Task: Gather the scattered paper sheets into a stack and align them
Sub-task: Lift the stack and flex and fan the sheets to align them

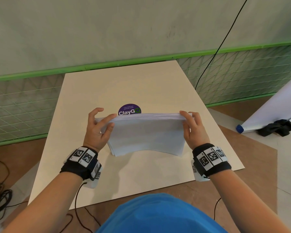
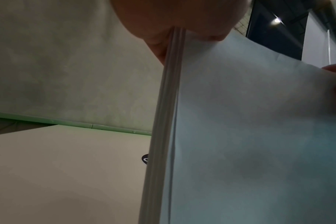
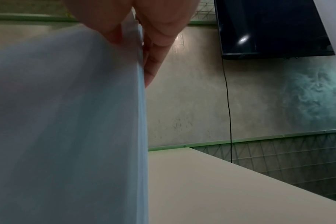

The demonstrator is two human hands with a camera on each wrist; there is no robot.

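Table (image 1: 141,174) is a cream board with a purple sticker (image 1: 129,109), green-trimmed wall behind. Left hand (image 1: 97,126) and right hand (image 1: 192,126) each grip the upright stack (image 1: 146,133), bottom edge on the table.

one paper stack (image 1: 145,135), two hands, one sticker (image 1: 129,109)

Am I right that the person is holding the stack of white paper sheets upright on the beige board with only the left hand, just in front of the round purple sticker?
Not quite: both hands hold it. In the head view the left hand grips one side of the stack of white paper sheets and the right hand grips the other. The rest stands: it is upright on the beige board, in front of the round purple sticker.
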